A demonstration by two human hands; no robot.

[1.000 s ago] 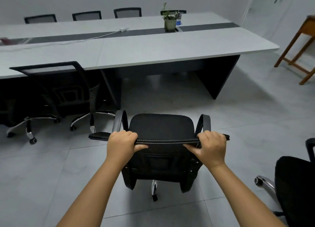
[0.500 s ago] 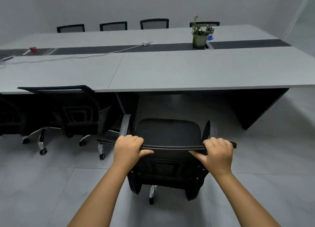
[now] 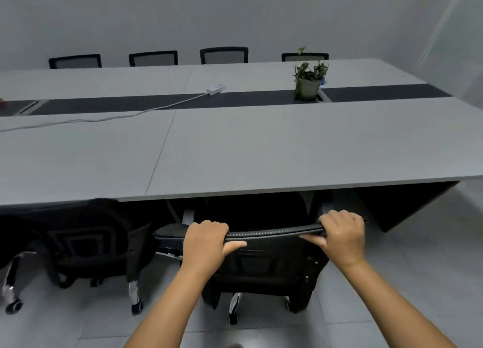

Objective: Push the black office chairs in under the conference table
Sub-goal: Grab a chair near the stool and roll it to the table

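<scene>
Your left hand (image 3: 206, 239) and right hand (image 3: 342, 234) both grip the top edge of the chair (image 3: 271, 264) backrest, fingers curled over it and thumbs underneath. The chair's seat sits under the near edge of the bench (image 3: 235, 154), its backrest just outside. A second chair (image 3: 83, 245) stands tucked in at your left. A potted plant (image 3: 308, 82) and a power strip (image 3: 216, 88) rest on the bench.
</scene>
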